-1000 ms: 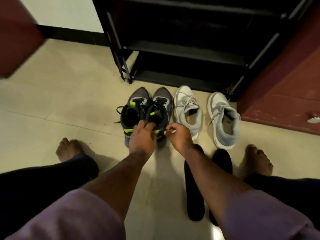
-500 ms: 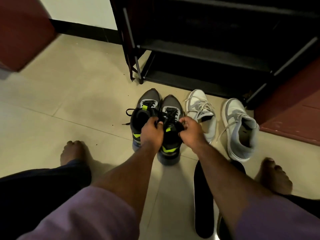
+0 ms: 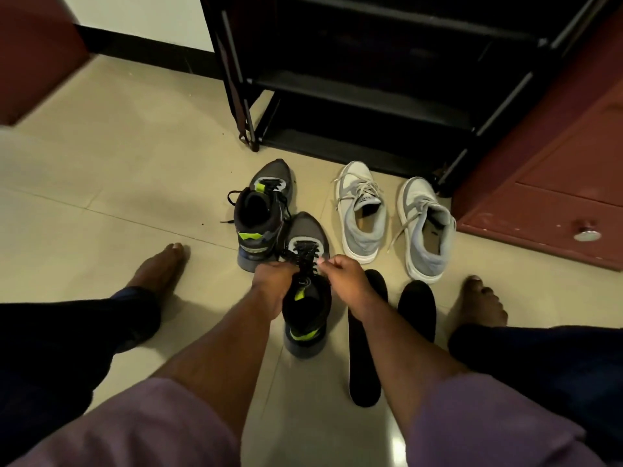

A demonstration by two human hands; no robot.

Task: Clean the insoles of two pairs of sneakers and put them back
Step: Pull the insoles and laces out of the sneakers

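Observation:
A grey-and-black sneaker with lime accents (image 3: pixel 305 311) lies on the floor between my knees. My left hand (image 3: pixel 269 284) grips its collar and laces on the left side. My right hand (image 3: pixel 344 278) pinches the laces on the right side. Its partner sneaker (image 3: pixel 259 214) stands just beyond, upright. Farther right sit two white-and-grey sneakers (image 3: pixel 362 210) (image 3: pixel 424 227) side by side. Two black insoles (image 3: pixel 362 358) (image 3: pixel 416 308) lie flat on the floor under my right forearm.
A black shoe rack (image 3: pixel 371 79) stands behind the sneakers. A red-brown cabinet with a round knob (image 3: pixel 586 234) is at the right. My bare feet (image 3: pixel 158 271) (image 3: pixel 482 305) rest on the beige tiles at either side.
Both hands have pulled the right grey-and-black sneaker toward me, away from its partner. The camera view has shifted down and closer.

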